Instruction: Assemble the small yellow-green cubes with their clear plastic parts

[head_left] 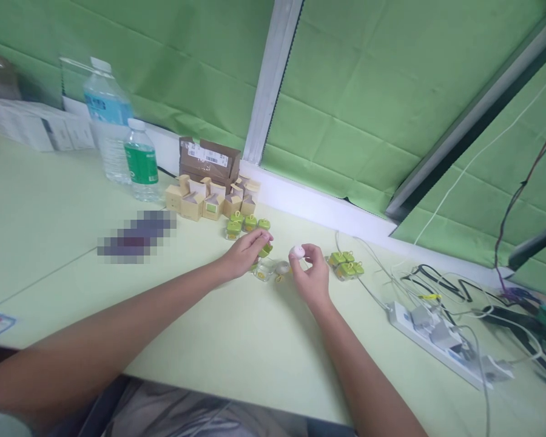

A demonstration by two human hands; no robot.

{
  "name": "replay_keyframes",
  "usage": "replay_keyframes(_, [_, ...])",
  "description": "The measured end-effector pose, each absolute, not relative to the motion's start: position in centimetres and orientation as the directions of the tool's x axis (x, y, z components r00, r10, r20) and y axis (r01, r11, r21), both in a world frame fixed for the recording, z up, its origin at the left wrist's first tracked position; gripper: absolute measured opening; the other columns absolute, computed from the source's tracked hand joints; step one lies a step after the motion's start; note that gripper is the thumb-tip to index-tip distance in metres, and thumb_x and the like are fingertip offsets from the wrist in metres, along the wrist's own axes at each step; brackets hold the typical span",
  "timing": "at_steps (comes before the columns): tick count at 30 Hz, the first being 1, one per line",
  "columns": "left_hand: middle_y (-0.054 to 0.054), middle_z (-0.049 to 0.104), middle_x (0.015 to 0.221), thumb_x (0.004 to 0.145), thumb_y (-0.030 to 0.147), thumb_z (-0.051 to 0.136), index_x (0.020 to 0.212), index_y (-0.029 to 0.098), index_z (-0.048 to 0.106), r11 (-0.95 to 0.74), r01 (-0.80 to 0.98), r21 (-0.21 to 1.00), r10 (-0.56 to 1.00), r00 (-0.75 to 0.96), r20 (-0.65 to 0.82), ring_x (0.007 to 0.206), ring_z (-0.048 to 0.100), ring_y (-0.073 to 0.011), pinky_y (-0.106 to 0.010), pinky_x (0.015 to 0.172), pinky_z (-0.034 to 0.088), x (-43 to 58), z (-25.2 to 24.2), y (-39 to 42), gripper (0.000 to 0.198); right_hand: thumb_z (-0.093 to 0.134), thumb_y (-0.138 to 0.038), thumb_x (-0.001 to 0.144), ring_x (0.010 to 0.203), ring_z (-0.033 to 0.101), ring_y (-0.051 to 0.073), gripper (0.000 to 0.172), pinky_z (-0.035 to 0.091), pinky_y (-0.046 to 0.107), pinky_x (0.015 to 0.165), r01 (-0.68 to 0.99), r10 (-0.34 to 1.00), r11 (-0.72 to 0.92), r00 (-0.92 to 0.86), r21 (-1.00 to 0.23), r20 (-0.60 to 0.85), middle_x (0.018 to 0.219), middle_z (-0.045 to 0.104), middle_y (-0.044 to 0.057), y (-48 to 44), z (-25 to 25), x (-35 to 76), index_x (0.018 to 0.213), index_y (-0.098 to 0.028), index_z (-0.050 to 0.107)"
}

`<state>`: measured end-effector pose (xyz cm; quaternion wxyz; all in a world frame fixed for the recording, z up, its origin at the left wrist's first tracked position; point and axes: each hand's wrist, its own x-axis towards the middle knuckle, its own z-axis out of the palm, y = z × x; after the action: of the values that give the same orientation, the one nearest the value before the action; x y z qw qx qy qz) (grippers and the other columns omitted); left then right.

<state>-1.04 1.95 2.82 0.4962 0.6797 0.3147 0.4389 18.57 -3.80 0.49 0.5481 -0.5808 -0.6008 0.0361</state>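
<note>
Clock positions are taken from the clear container between your hands, twelve pointing straight away from you.

The desk (pixel 255 340) carries everything. At four o'clock lies the power strip (pixel 434 346), plugs fitted, well apart from your work, so its leads do not cross your hands. Between ten and eleven stands the large bottle (pixel 109 130), upright. At eleven, against the wall, sits the brown box (pixel 212 162). The small bottle (pixel 142 164) stands just beside the large one, likewise out of your reach path.

Small cartons (pixel 212 203) stand at eleven, flaps up, bunched in front of the brown box, apparently to save room. Your left hand (pixel 246 254) is also at eleven, fingers curled near a green piece (pixel 266 249); whether they grip it cannot be told. Your right hand (pixel 313 276) is at three, thumb and fingers closed in a pinch.

Green-lidded containers form two groups, one at eleven (pixel 233 229) and one at three (pixel 346 267), seemingly kept apart for sorting. The clear container (pixel 264 271) rests on the desk within easy reach of both hands.

A pale round piece (pixel 283 267) lies just beside it. The white round piece (pixel 296 251) is raised in your right fingertips, held lightly, probably to keep it visible.
</note>
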Motion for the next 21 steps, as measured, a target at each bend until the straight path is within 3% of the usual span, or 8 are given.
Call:
replay_keyframes(7, [-0.004, 0.059, 0.092, 0.096, 0.059, 0.044, 0.098, 0.018, 0.062, -0.363, 0.029, 0.931, 0.830, 0.464, 0.309, 0.073, 0.052, -0.0148, -0.024, 0.059, 0.044, -1.1, 2.4, 1.8, 0.044, 0.066, -0.041, 0.084, 0.102, 0.064, 0.025, 0.033, 0.049, 0.040, 0.089, 0.664, 0.767, 0.323, 0.233, -0.674, 0.598, 0.108, 0.069, 0.008, -3.3, -0.1, 19.2, 0.107, -0.020, 0.056])
replay_keyframes(10, [-0.004, 0.059, 0.093, 0.096, 0.058, 0.043, 0.099, 0.018, 0.062, -0.370, 0.028, 0.928, 0.827, 0.465, 0.316, 0.073, 0.053, -0.0153, -0.024, 0.059, 0.045, -1.1, 2.5, 1.7, 0.044, 0.063, -0.040, 0.087, 0.105, 0.061, 0.025, 0.031, 0.047, 0.041, 0.092, 0.709, 0.773, 0.339, 0.165, -0.619, 0.612, 0.112, 0.067, 0.008, -2.8, -0.3, 19.1, 0.110, -0.021, 0.057])
replay_keyframes(15, [-0.004, 0.059, 0.093, 0.096, 0.058, 0.043, 0.101, 0.018, 0.062, -0.355, 0.017, 0.935, 0.834, 0.457, 0.309, 0.070, 0.053, -0.0145, -0.024, 0.058, 0.044, -1.0, 2.2, 2.0, 0.044, 0.062, -0.033, 0.088, 0.098, 0.058, 0.024, 0.022, 0.046, 0.041, 0.090, 0.779, 0.752, 0.366, 0.075, -0.509, 0.655, 0.105, 0.067, 0.007, -1.8, -0.7, 18.2, 0.106, -0.020, 0.060])
replay_keyframes(21, [-0.003, 0.060, 0.092, 0.098, 0.055, 0.043, 0.103, 0.019, 0.063, -0.371, 0.025, 0.928, 0.830, 0.457, 0.319, 0.069, 0.052, -0.0138, -0.025, 0.059, 0.044, -1.1, 2.2, 2.0, 0.042, 0.063, -0.027, 0.086, 0.101, 0.057, 0.026, 0.022, 0.045, 0.041, 0.090, 0.802, 0.794, 0.315, 0.071, -0.508, 0.604, 0.105, 0.070, 0.006, -1.6, -1.1, 17.7, 0.107, -0.022, 0.064])
